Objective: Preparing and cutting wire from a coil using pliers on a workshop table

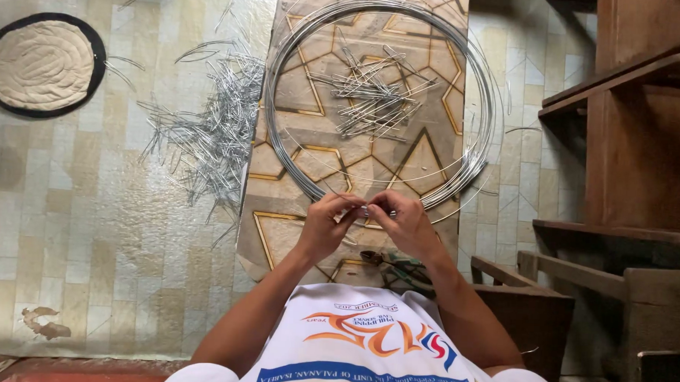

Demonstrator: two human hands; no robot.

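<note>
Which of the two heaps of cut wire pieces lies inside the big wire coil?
The smaller heap on the patterned board, ringed by the wire coil. The larger heap is spread over the tiled floor left of the coil, outside it.

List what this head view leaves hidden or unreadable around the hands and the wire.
- Short wire piece, head view: mostly covered by the fingers of the left hand and right hand; its shape is unclear.
- Tool on the floor, head view: partly behind the right wrist; too small to identify.
- Wooden furniture: cut off by the right edge.
</note>
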